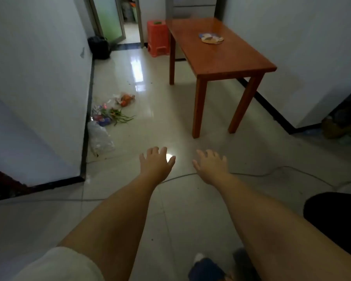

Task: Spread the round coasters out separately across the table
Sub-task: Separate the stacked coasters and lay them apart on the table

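Seen from the head camera, a person's left hand point(157, 161) and right hand point(210, 164) stretched forward over the glossy tiled floor point(170, 122), fingers spread wide, holding nothing. The round patterned coasters point(211, 38) lay overlapped in one pile on the reddish-brown wooden desk point(227, 57), well apart from both hands.

No readable text or labels.

Left hand point(157, 162) and right hand point(210, 164) extended forward on bare forearms, palms down, fingers spread, holding nothing, side by side
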The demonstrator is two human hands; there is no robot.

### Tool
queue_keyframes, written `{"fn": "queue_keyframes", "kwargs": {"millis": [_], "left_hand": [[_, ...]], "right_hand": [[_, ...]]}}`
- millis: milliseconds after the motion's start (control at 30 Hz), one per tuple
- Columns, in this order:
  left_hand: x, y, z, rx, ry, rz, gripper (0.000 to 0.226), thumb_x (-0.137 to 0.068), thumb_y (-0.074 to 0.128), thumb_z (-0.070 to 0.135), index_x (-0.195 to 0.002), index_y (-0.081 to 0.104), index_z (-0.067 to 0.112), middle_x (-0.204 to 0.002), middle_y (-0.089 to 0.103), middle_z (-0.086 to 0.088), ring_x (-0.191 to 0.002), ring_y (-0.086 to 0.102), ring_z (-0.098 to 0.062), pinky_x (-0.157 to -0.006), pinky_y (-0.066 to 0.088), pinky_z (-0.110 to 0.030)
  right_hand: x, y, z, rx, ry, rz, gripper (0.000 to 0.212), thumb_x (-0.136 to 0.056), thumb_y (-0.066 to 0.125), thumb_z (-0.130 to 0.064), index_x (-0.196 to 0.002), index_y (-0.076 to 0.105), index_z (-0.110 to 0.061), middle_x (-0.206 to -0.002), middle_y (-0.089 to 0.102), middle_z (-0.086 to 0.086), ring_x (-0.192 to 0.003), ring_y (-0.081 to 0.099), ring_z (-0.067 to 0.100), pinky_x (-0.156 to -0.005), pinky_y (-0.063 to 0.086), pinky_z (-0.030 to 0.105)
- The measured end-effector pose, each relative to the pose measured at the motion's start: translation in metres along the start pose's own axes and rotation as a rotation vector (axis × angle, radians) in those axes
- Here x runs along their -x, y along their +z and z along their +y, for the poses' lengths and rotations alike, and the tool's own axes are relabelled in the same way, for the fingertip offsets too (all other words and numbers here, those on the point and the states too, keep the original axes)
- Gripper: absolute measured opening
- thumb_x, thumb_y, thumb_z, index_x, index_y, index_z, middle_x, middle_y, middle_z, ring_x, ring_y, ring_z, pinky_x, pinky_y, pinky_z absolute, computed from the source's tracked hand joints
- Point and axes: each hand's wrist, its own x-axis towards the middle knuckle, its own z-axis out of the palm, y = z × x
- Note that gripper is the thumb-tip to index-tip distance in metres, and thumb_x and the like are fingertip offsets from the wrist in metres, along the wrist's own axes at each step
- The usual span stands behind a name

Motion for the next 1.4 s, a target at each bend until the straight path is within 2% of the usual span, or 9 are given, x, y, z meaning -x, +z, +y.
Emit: {"fn": "queue_keyframes", "kwargs": {"millis": [167, 467, 633, 767, 967, 1200, 1400], "left_hand": [[-0.063, -0.004, -0.004, -0.038, 0.009, -0.003, 0.058, -0.092, 0.034, 0.054, -0.137, 0.045, 0.018, -0.142, 0.049, -0.011, -0.134, 0.039, -0.029, -0.11, 0.03, -0.05], [-0.241, -0.03, 0.026, -0.042, -0.006, 0.011, 0.061, -0.092, 0.033, 0.054, -0.142, 0.039, 0.02, -0.146, 0.045, -0.01, -0.136, 0.037, -0.03, -0.112, 0.029, -0.051], [-0.328, -0.049, 0.036, -0.032, -0.005, 0.027, 0.061, -0.092, 0.034, 0.055, -0.143, 0.039, 0.021, -0.145, 0.046, -0.009, -0.136, 0.039, -0.028, -0.111, 0.03, -0.048], [-0.4, -0.06, 0.016, -0.01, -0.051, 0.032, 0.06, -0.092, 0.034, 0.055, -0.142, 0.039, 0.021, -0.143, 0.048, -0.009, -0.134, 0.041, -0.028, -0.109, 0.032, -0.046], [-0.537, -0.084, -0.036, -0.021, -0.081, 0.048, 0.062, -0.092, 0.033, 0.054, -0.143, 0.038, 0.02, -0.145, 0.046, -0.011, -0.134, 0.04, -0.029, -0.11, 0.032, -0.05], [-0.716, -0.155, -0.075, -0.084, 0.038, 0.074, 0.062, -0.092, 0.033, 0.055, -0.144, 0.037, 0.02, -0.146, 0.045, -0.011, -0.136, 0.038, -0.03, -0.114, 0.027, -0.05], [-0.845, -0.173, -0.064, -0.068, 0.125, 0.036, 0.063, -0.091, 0.034, 0.055, -0.144, 0.035, 0.021, -0.146, 0.045, -0.012, -0.135, 0.04, -0.031, -0.111, 0.032, -0.051]], "right_hand": [[-0.069, -0.011, -0.003, 0.0, -0.021, -0.019, 0.054, -0.097, 0.03, -0.045, -0.146, 0.028, -0.022, -0.151, 0.034, 0.01, -0.136, 0.034, 0.031, -0.113, 0.021, 0.056], [-0.237, -0.074, 0.01, 0.031, -0.061, -0.033, 0.049, -0.097, 0.031, -0.043, -0.14, 0.037, -0.02, -0.142, 0.042, 0.012, -0.13, 0.04, 0.032, -0.11, 0.028, 0.053], [-0.33, -0.107, 0.0, 0.056, -0.076, -0.036, 0.05, -0.098, 0.029, -0.042, -0.143, 0.033, -0.021, -0.144, 0.039, 0.012, -0.132, 0.037, 0.032, -0.109, 0.027, 0.052], [-0.405, -0.118, -0.021, 0.073, -0.106, -0.06, 0.053, -0.098, 0.029, -0.044, -0.146, 0.029, -0.023, -0.147, 0.037, 0.011, -0.134, 0.035, 0.031, -0.11, 0.025, 0.053], [-0.541, -0.135, -0.067, 0.074, -0.105, -0.035, 0.051, -0.096, 0.03, -0.044, -0.143, 0.033, -0.023, -0.146, 0.038, 0.012, -0.134, 0.037, 0.03, -0.109, 0.026, 0.053], [-0.69, -0.178, -0.128, -0.017, -0.012, 0.009, 0.052, -0.097, 0.03, -0.044, -0.145, 0.032, -0.023, -0.148, 0.039, 0.011, -0.134, 0.038, 0.029, -0.111, 0.026, 0.053], [-0.792, -0.212, -0.129, -0.059, 0.078, 0.021, 0.053, -0.097, 0.032, -0.044, -0.147, 0.027, -0.024, -0.15, 0.035, 0.01, -0.138, 0.034, 0.029, -0.114, 0.021, 0.055]]}}
